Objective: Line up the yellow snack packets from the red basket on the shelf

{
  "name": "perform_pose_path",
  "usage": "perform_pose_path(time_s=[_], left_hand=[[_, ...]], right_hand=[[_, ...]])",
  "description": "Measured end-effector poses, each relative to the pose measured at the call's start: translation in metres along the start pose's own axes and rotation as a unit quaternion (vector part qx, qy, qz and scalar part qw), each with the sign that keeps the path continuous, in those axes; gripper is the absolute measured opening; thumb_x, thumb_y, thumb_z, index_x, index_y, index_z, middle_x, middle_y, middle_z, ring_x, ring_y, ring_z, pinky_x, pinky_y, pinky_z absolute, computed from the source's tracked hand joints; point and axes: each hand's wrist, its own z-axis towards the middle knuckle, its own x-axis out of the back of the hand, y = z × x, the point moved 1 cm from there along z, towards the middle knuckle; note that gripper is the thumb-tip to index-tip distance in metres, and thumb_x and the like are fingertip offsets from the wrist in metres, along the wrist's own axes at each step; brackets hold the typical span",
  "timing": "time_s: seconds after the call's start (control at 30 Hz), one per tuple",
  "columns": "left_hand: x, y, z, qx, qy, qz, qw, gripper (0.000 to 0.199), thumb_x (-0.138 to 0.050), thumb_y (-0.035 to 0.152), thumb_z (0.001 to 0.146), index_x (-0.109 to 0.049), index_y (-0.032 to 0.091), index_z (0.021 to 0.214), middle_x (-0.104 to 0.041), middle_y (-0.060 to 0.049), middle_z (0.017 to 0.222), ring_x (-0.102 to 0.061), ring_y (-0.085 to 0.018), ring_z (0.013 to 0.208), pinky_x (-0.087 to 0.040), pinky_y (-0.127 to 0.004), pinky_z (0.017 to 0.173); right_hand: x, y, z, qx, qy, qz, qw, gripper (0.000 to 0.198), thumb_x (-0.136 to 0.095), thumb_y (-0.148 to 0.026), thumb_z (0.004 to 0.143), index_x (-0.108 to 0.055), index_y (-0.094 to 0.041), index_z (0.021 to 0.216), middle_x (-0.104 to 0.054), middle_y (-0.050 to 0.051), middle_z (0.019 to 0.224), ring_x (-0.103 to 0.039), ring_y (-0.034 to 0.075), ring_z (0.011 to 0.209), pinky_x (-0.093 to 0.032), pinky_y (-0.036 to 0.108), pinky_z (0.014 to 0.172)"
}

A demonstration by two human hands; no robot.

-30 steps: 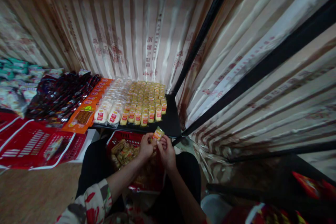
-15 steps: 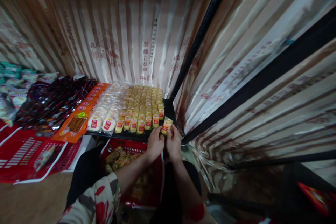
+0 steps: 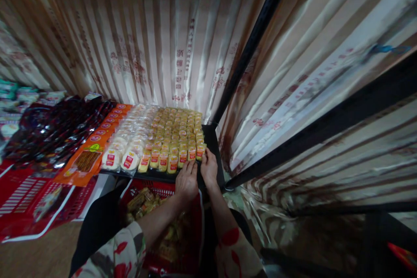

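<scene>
Small yellow-wrapped snack packets (image 3: 172, 163) with red-and-white labels stand in close rows on a black shelf (image 3: 211, 137). My right hand (image 3: 209, 167) has its fingers closed at the lower right side of the end snack packet (image 3: 201, 152) in the front row. Beside it, my left hand (image 3: 188, 180) lies with fingers stretched out at the foot of the front row, near the shelf edge, holding nothing I can see. Below my forearms, a red basket (image 3: 159, 187) holds loose yellow packets (image 3: 145, 200), partly covered by my left arm.
Left of the rows are round white packaged snacks (image 3: 130, 160), an orange bag (image 3: 83, 160) and dark shiny packets (image 3: 61, 130). Another red basket (image 3: 24, 197) stands at the left. Pleated curtain (image 3: 156, 52) hangs behind, and black poles (image 3: 247, 56) rise at the right.
The packet held between both hands has moved to the right end of the front row. My left hand has come off it and shifted left and down. The view has shifted slightly.
</scene>
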Motion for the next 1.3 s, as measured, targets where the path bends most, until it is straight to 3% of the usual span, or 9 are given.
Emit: perform_pose_path(time_s=[0.23,0.47,0.63,0.73,0.87,1.1,1.3], left_hand=[[-0.012,-0.008,-0.002,-0.03,0.041,0.0,0.999,0.05,-0.041,0.009,0.075,-0.052,0.003,0.124,-0.05,-0.016,0.132,-0.042,-0.029,0.125,-0.039,-0.042,0.105],[-0.02,-0.014,-0.004,-0.042,0.08,-0.039,0.995,0.05,-0.038,0.008,0.076,-0.053,0.006,0.123,-0.05,-0.016,0.132,-0.043,-0.026,0.125,-0.038,-0.042,0.106],[-0.017,-0.013,-0.004,-0.04,0.078,-0.065,0.994,0.053,-0.037,0.006,0.073,-0.051,0.002,0.124,-0.049,-0.018,0.131,-0.04,-0.026,0.126,-0.035,-0.042,0.108],[-0.01,-0.012,-0.008,-0.034,0.072,-0.071,0.994,0.054,-0.038,0.004,0.07,-0.052,0.003,0.123,-0.049,-0.018,0.13,-0.041,-0.027,0.124,-0.037,-0.042,0.106],[-0.001,-0.014,-0.023,-0.043,0.08,-0.089,0.992,0.054,-0.036,0.001,0.07,-0.052,0.006,0.122,-0.049,-0.016,0.13,-0.042,-0.025,0.122,-0.04,-0.043,0.104],[-0.003,-0.019,-0.054,-0.048,0.058,-0.117,0.99,0.048,-0.039,0.001,0.072,-0.054,0.01,0.118,-0.049,-0.014,0.13,-0.043,-0.024,0.12,-0.042,-0.045,0.101],[-0.001,-0.018,-0.068,-0.04,0.044,-0.12,0.991,0.048,-0.042,0.002,0.071,-0.054,0.011,0.116,-0.051,-0.014,0.128,-0.045,-0.025,0.119,-0.045,-0.045,0.098]], right_hand=[[-0.01,-0.008,-0.002,0.0,-0.018,-0.028,0.999,0.048,-0.03,-0.027,0.085,-0.052,-0.007,0.123,-0.053,0.017,0.126,-0.045,0.024,0.119,-0.035,0.04,0.102],[-0.016,-0.012,-0.004,-0.029,-0.039,-0.018,0.999,0.055,-0.025,-0.031,0.088,-0.034,-0.01,0.137,-0.041,0.013,0.139,-0.034,0.021,0.131,-0.029,0.038,0.107],[-0.016,-0.01,-0.002,-0.022,-0.092,-0.04,0.995,0.057,-0.024,-0.033,0.088,-0.034,-0.008,0.138,-0.039,0.011,0.142,-0.014,0.023,0.139,-0.022,0.039,0.11],[-0.014,-0.01,0.0,-0.034,-0.088,-0.038,0.995,0.063,-0.023,-0.037,0.088,-0.022,-0.007,0.143,-0.029,0.012,0.147,-0.007,0.024,0.14,-0.018,0.043,0.111],[-0.017,-0.015,0.0,-0.044,-0.089,0.009,0.995,0.068,-0.019,-0.044,0.088,-0.014,-0.007,0.145,-0.019,0.012,0.151,-0.008,0.022,0.14,-0.013,0.041,0.113],[-0.013,-0.02,0.006,-0.08,-0.116,0.111,0.984,0.073,-0.027,-0.056,0.085,-0.025,-0.012,0.143,-0.027,0.01,0.148,-0.021,0.021,0.138,-0.014,0.036,0.113],[-0.011,-0.02,0.024,-0.135,-0.104,0.217,0.961,0.076,-0.026,-0.063,0.085,-0.019,-0.017,0.145,-0.026,0.007,0.149,-0.028,0.017,0.135,-0.022,0.03,0.11]])
